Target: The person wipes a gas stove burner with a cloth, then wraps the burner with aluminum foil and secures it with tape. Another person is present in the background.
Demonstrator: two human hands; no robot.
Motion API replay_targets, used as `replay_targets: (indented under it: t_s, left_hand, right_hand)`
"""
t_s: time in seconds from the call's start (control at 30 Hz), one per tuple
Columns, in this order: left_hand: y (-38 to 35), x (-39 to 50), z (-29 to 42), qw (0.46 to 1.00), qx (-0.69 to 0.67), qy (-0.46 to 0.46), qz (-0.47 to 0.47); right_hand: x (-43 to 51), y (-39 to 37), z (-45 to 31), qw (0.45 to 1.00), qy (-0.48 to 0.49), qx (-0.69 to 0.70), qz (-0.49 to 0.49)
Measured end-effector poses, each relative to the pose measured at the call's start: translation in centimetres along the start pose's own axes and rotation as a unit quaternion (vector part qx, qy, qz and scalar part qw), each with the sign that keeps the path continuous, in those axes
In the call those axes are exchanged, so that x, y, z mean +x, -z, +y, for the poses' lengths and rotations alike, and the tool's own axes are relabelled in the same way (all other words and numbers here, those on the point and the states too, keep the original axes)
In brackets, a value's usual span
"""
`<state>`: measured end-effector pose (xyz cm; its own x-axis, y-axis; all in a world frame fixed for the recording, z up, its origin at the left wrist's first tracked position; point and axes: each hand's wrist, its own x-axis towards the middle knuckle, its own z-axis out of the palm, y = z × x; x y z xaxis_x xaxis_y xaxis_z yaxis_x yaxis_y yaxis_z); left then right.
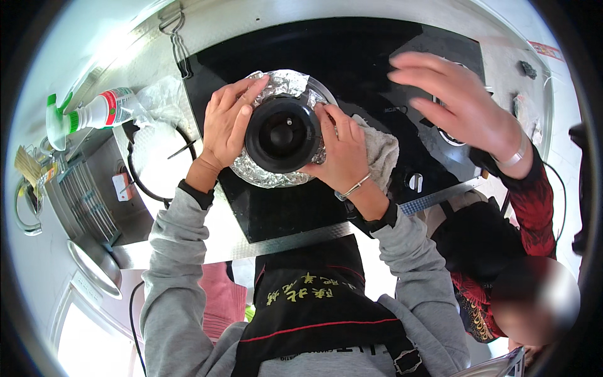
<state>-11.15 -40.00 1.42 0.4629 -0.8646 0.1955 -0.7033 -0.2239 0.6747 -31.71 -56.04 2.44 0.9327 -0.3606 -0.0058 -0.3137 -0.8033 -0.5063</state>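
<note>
A round black burner part [282,162] with a deep centre and a small light pin stands inside a collar of crumpled aluminium foil [268,179]. The foil lies in a round metal dish-like rim [326,92] on the black glass cooktop [330,202]. My left hand [231,118] lies on the foil at the left, its thumb beside the black part. On the right, my right hand [341,146] curls its fingers and thumb around the foil at the black part's edge. The foil under both palms is hidden. A folded beige cloth [384,148] lies beside my right hand.
At right, a co-worker's hand [452,94] reaches over the cooktop, near a second burner [450,136] and a control knob [415,182]. A spray bottle [101,110], a black ring-shaped stand [132,160] and a sink [127,207] are at left. Metal tongs [178,42] touch the cooktop's corner.
</note>
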Motion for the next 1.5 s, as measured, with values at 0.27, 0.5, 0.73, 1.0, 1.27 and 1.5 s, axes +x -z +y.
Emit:
replay_targets:
  t_s: [0.27,0.5,0.73,1.0,1.27,1.5]
  left_hand:
    - [2.3,3.1,-0.7,0.987,0.018,-0.054,-0.153]
    - [2.1,5.7,0.3,0.939,0.152,-0.058,-0.304]
    - [-0.2,6.7,0.1,0.981,0.013,-0.02,-0.193]
    - [-2.0,8.7,1.0,0.958,-0.018,0.194,-0.211]
    - [-1.8,11.1,2.3,0.948,0.077,0.121,-0.284]
    - [-2.6,10.5,4.3,0.948,0.204,0.104,-0.221]
  right_hand:
    - [0.0,0.1,0.1,1.0,-0.013,0.011,-0.019]
    - [0.1,0.2,0.0,1.0,0.008,-0.003,-0.004]
    - [0.1,0.2,0.0,1.0,-0.001,-0.014,-0.02]
    - [0.1,0.2,0.1,1.0,0.0,-0.009,-0.016]
    - [0.3,0.5,-0.2,1.0,0.011,-0.014,0.001]
    - [2.8,1.5,-0.8,0.996,0.01,-0.018,-0.091]
